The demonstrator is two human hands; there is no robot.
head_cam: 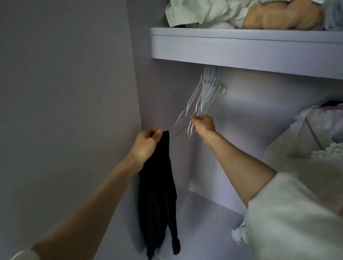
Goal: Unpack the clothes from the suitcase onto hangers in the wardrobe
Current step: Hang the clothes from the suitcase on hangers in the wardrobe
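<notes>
Your left hand (146,142) pinches a black garment (158,198) by its top so it hangs free on the left. Your right hand (203,124) grips the low end of pale hangers (201,99) under the far shelf (249,48), likely to free one.

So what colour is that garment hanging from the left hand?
Black, plain, seen in the head view: garment, left hand.

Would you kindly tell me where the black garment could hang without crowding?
Under the shelf, the stretch between the empty hangers and the white lace garment looks bare, though the rail itself is hidden. The left hand holds the black garment; the right hand grips a hanger. The shelf top is crowded.
</notes>
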